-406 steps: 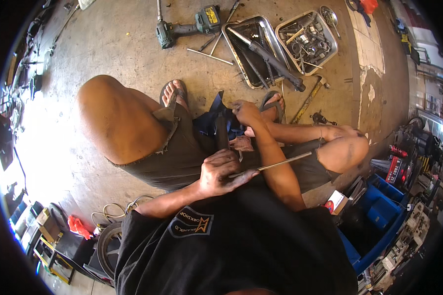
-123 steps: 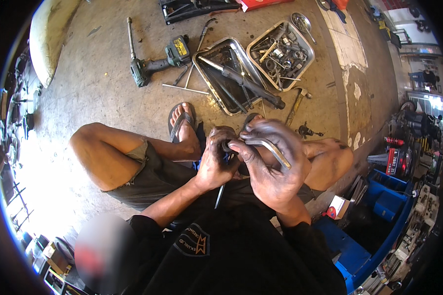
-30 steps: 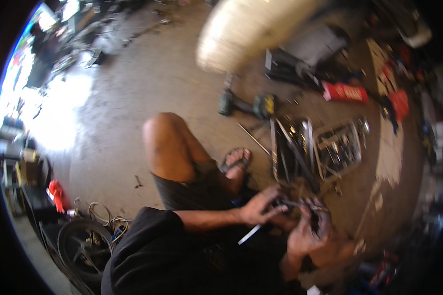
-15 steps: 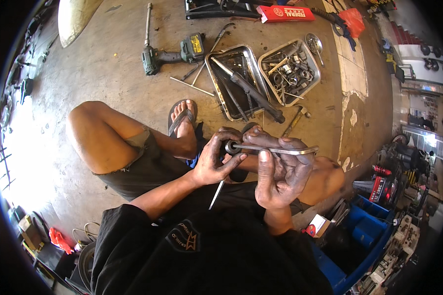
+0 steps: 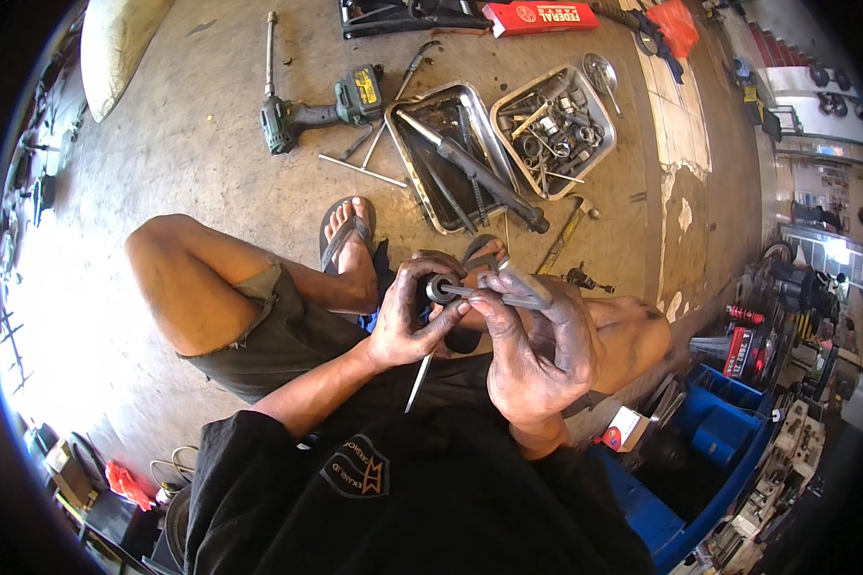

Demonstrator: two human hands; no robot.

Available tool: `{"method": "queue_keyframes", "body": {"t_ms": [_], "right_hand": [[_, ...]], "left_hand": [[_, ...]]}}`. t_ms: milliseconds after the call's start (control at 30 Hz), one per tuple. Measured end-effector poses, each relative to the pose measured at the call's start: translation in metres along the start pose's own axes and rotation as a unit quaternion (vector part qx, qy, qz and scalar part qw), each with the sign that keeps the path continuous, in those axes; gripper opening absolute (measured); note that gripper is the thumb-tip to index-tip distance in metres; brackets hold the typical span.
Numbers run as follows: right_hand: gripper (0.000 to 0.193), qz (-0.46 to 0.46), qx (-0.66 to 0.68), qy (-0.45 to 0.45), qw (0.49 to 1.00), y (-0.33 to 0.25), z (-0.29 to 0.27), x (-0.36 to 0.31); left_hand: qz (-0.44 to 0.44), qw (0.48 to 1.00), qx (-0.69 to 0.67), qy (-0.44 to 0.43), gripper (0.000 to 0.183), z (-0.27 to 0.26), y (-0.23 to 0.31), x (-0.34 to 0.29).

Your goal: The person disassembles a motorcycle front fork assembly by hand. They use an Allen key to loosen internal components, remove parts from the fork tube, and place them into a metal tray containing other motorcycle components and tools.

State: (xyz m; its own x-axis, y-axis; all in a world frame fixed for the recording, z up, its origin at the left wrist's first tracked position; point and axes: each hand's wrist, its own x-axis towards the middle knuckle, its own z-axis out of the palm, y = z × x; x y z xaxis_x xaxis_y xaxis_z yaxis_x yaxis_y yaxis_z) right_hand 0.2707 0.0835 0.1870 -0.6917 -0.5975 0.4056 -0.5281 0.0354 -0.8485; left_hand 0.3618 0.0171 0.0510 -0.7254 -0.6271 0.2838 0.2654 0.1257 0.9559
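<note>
My left hand (image 5: 400, 324) is wrapped round a dark cylindrical part with a round, hollow metal end (image 5: 441, 288) facing right. Between the fingers and thumb of my right hand (image 5: 542, 369) is an L-shaped hex key (image 5: 521, 300). Its long arm points left, with the tip at the opening of the round end; how far in it sits, I cannot tell. A thin pale rod (image 5: 418, 383) slants down from beneath my left hand over my lap. Most of the cylindrical part is hidden by my fingers.
Ahead on the floor lie a metal tray (image 5: 414, 196) holding a shock-absorber-like tube (image 5: 475, 168), a second tray (image 5: 612, 144) of sockets and small parts, a cordless impact wrench (image 5: 307, 115), a T-handle wrench (image 5: 364, 170) and a hammer (image 5: 561, 235). A blue toolbox (image 5: 633, 508) stands at lower right.
The hex key has turned in my right hand, its bent end swinging up and toward me. My right fingers have curled and shifted left along it. My left hand keeps its hold.
</note>
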Motion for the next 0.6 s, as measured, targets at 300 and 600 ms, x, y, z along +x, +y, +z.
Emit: {"method": "queue_keyframes", "body": {"t_ms": [300,600], "right_hand": [[0.019,0.028,0.056,-0.067,0.996,0.008,-0.012,-0.003],[0.029,-0.069,0.131,-0.131,0.980,0.028,-0.015,0.014]], "left_hand": [[-0.045,0.996,-0.071,0.004,0.046,0.005,-0.003,-0.006],[-0.057,0.986,-0.150,0.042,0.047,0.010,-0.008,-0.010]]}}
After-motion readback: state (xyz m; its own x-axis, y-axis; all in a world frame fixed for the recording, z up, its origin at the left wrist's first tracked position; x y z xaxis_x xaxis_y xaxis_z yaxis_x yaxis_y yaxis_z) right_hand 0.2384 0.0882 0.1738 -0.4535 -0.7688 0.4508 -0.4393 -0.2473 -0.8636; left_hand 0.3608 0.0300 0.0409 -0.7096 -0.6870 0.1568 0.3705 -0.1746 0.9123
